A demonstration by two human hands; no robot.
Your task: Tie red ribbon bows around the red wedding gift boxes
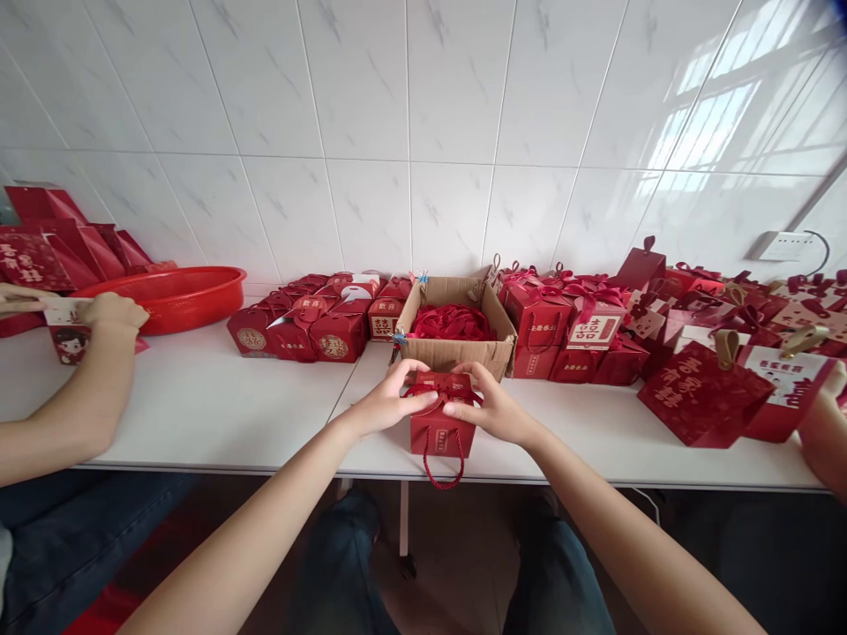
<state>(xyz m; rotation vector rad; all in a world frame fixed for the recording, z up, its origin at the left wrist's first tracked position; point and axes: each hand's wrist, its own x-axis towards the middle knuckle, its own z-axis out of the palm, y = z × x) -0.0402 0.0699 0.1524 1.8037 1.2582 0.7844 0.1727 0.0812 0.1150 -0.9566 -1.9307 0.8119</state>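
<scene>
A small red gift box [442, 428] stands upright on the table near its front edge, right before me. A red ribbon bow [442, 392] lies across its top, and a red cord handle [445, 482] droops over the table edge. From the left, my left hand [390, 401] grips one side of the bow between thumb and curled fingers. My right hand [493, 406] does the same from the right, its thumb near the bow's middle. Behind the box sits an open cardboard carton [456, 354] holding a heap of red ribbons [453, 323]. The fingertips are partly hidden by ribbon.
Red gift boxes [311, 322] line the wall on the left; bow-topped boxes [539, 322] stand to the right. A red plastic basin [198, 300] is farther left, beside another person's arm [99, 379]. At the far right, another person's hand [824, 432] touches a gift bag [777, 414].
</scene>
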